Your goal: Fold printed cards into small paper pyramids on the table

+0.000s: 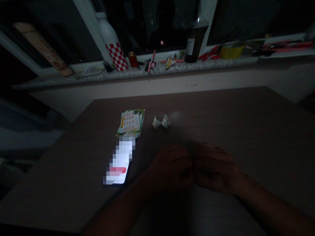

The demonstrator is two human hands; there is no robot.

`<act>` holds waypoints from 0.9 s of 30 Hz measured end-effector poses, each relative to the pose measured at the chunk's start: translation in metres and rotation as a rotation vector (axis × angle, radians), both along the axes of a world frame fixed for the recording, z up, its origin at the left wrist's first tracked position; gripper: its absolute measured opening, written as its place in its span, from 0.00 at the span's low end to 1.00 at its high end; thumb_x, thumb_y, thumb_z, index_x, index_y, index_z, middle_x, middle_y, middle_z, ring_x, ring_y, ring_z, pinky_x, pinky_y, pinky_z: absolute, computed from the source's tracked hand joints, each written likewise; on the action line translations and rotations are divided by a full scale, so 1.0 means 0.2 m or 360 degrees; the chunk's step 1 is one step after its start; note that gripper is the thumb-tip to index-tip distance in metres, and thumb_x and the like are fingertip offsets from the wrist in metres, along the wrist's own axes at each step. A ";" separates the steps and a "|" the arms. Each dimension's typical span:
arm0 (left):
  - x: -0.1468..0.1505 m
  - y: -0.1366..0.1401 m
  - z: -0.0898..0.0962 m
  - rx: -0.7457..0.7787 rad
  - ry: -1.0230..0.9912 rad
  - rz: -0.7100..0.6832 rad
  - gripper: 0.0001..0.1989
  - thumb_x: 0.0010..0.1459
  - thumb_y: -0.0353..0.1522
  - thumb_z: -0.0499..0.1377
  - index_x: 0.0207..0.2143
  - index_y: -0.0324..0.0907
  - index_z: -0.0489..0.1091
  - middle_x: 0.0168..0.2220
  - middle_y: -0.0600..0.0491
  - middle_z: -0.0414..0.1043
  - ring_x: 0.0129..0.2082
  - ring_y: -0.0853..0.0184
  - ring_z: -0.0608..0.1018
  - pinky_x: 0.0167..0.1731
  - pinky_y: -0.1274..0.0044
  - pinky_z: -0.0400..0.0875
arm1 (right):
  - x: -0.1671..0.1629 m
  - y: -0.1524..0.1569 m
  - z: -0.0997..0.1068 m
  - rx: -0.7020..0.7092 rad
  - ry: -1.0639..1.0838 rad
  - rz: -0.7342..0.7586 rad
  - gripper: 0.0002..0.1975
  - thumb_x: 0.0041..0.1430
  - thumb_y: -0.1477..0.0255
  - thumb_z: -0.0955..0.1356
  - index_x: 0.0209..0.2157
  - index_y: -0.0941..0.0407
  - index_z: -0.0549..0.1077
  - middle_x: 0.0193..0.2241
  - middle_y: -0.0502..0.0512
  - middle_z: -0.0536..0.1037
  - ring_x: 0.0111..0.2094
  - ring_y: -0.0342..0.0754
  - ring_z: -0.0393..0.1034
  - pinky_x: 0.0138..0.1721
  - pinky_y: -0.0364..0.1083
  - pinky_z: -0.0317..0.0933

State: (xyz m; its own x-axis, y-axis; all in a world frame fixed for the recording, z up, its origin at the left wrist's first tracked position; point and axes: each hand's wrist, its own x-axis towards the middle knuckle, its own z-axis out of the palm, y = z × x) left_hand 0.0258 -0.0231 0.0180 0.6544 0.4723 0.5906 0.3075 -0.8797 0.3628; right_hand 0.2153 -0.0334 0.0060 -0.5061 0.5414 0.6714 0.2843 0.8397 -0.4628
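Meeting at the fingertips low over the dark wooden counter [221, 114], the left hand [173, 165] and the right hand [216, 168] both have their fingers bent inward, with the backs turned up. The light is poor there, so I cannot tell how far open either one is or whether something is caught between them. Just beyond the left hand, two small folded paper pieces stand side by side on the counter, the left piece [156, 122] and the right piece [166, 121], both pointed at the top. To the left of these lies a loose stack of printed paper sheets [130, 122], its edges uneven. A phone [120, 178] with a lit screen lies at the near end of the stack, left of the left hand. Behind the counter runs a speckled windowsill [137, 73], bearing a white bottle with red checks [113, 46], a small amber jar [133, 60], another folded paper piece [170, 62], a dark container [194, 46] and a yellow item [231, 51].
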 end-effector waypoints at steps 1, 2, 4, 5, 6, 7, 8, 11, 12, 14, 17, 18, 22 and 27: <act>0.00 0.00 0.00 -0.0003 -0.0010 -0.0011 0.03 0.52 0.27 0.55 0.26 0.40 0.65 0.27 0.53 0.69 0.28 0.70 0.69 0.30 0.77 0.65 | 0.00 0.00 0.00 0.0012 0.0025 -0.0010 0.10 0.47 0.80 0.69 0.31 0.53 0.69 0.24 0.51 0.72 0.26 0.46 0.66 0.29 0.48 0.61; 0.00 0.00 0.00 -0.0014 -0.0017 -0.0019 0.03 0.52 0.27 0.55 0.25 0.40 0.65 0.27 0.53 0.69 0.28 0.71 0.69 0.30 0.77 0.65 | 0.00 0.00 0.00 0.0009 0.0041 -0.0011 0.10 0.47 0.80 0.69 0.31 0.53 0.69 0.24 0.51 0.72 0.25 0.46 0.67 0.29 0.48 0.62; 0.00 0.01 0.00 -0.0057 -0.0023 -0.0013 0.03 0.52 0.27 0.55 0.25 0.40 0.65 0.27 0.53 0.69 0.28 0.71 0.70 0.30 0.78 0.65 | -0.01 0.00 0.01 -0.0021 0.0062 -0.0017 0.10 0.47 0.81 0.69 0.31 0.52 0.69 0.23 0.51 0.73 0.25 0.46 0.68 0.29 0.48 0.63; -0.01 0.01 0.00 -0.0080 -0.0022 -0.0001 0.03 0.51 0.27 0.55 0.26 0.40 0.65 0.27 0.53 0.69 0.29 0.70 0.70 0.30 0.78 0.65 | -0.01 0.00 0.02 -0.0032 0.0079 -0.0024 0.10 0.47 0.81 0.69 0.30 0.53 0.69 0.23 0.51 0.73 0.25 0.46 0.68 0.29 0.48 0.63; -0.02 0.01 0.00 -0.0096 -0.0020 0.0015 0.03 0.51 0.27 0.55 0.26 0.40 0.65 0.27 0.53 0.69 0.29 0.70 0.70 0.30 0.78 0.64 | -0.02 0.00 0.03 -0.0038 0.0098 -0.0035 0.10 0.47 0.81 0.69 0.30 0.53 0.70 0.23 0.51 0.73 0.25 0.46 0.69 0.29 0.47 0.63; -0.02 0.02 0.00 -0.0105 -0.0020 0.0030 0.03 0.51 0.26 0.55 0.26 0.40 0.65 0.27 0.53 0.69 0.29 0.70 0.70 0.29 0.78 0.64 | -0.02 0.00 0.03 -0.0040 0.0126 -0.0050 0.09 0.47 0.81 0.69 0.30 0.53 0.70 0.23 0.51 0.74 0.25 0.46 0.69 0.29 0.47 0.64; -0.03 0.02 0.00 -0.0110 -0.0024 0.0045 0.03 0.50 0.26 0.55 0.25 0.40 0.64 0.27 0.53 0.69 0.29 0.70 0.70 0.29 0.78 0.64 | -0.02 0.00 0.03 -0.0047 0.0150 -0.0066 0.09 0.46 0.81 0.69 0.29 0.53 0.71 0.23 0.51 0.74 0.25 0.46 0.69 0.28 0.47 0.64; -0.06 0.03 0.01 -0.0145 -0.0043 0.0091 0.03 0.49 0.25 0.56 0.26 0.40 0.64 0.27 0.53 0.68 0.29 0.70 0.70 0.28 0.79 0.64 | -0.01 0.00 0.03 -0.0143 0.0185 -0.0113 0.08 0.46 0.81 0.68 0.28 0.54 0.71 0.23 0.52 0.74 0.25 0.46 0.69 0.26 0.46 0.64; -0.07 0.03 0.01 -0.0169 -0.0066 0.0122 0.03 0.49 0.25 0.56 0.26 0.40 0.64 0.28 0.53 0.68 0.29 0.70 0.70 0.29 0.78 0.64 | 0.00 0.00 0.03 -0.0195 0.0200 -0.0138 0.07 0.46 0.80 0.68 0.28 0.54 0.71 0.23 0.52 0.74 0.25 0.46 0.70 0.26 0.45 0.64; -0.09 0.04 0.01 -0.0240 -0.0124 0.0189 0.03 0.48 0.25 0.56 0.27 0.40 0.64 0.29 0.52 0.67 0.30 0.69 0.70 0.29 0.78 0.65 | 0.02 0.01 0.02 -0.0293 0.0238 -0.0191 0.06 0.47 0.80 0.68 0.27 0.54 0.71 0.23 0.52 0.73 0.25 0.47 0.70 0.26 0.45 0.64; -0.09 0.04 0.01 -0.0379 -0.0189 0.0207 0.03 0.49 0.27 0.58 0.29 0.40 0.65 0.30 0.53 0.68 0.31 0.69 0.71 0.31 0.78 0.66 | 0.03 0.02 0.02 -0.0443 0.0251 -0.0227 0.05 0.47 0.80 0.67 0.26 0.55 0.71 0.23 0.52 0.73 0.25 0.46 0.70 0.26 0.44 0.63; -0.09 0.04 0.00 -0.0436 -0.0188 0.0202 0.05 0.49 0.29 0.59 0.31 0.40 0.66 0.31 0.52 0.69 0.32 0.69 0.72 0.33 0.77 0.67 | 0.02 0.02 0.02 -0.0493 0.0248 -0.0224 0.05 0.47 0.80 0.68 0.25 0.55 0.71 0.23 0.51 0.73 0.25 0.45 0.69 0.26 0.43 0.63; -0.04 0.03 -0.02 -0.0598 -0.0177 0.0124 0.06 0.53 0.31 0.59 0.34 0.39 0.68 0.32 0.51 0.71 0.34 0.67 0.73 0.35 0.75 0.67 | 0.00 0.03 0.01 -0.0717 0.0255 -0.0235 0.03 0.48 0.77 0.69 0.24 0.57 0.71 0.22 0.50 0.73 0.24 0.43 0.68 0.25 0.41 0.61; -0.02 0.03 -0.02 -0.0930 -0.0268 0.0215 0.04 0.54 0.29 0.57 0.28 0.38 0.69 0.27 0.53 0.70 0.28 0.70 0.71 0.30 0.78 0.64 | 0.01 0.03 -0.03 -0.1236 0.0425 -0.0222 0.05 0.52 0.70 0.70 0.29 0.57 0.76 0.24 0.51 0.77 0.25 0.44 0.71 0.26 0.41 0.64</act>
State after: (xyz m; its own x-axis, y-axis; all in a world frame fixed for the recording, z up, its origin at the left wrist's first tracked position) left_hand 0.0209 -0.0173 0.0136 0.4864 0.8209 0.2993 0.2989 -0.4783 0.8258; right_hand 0.2167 -0.0266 -0.0001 -0.2767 0.9460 0.1692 0.1604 0.2190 -0.9624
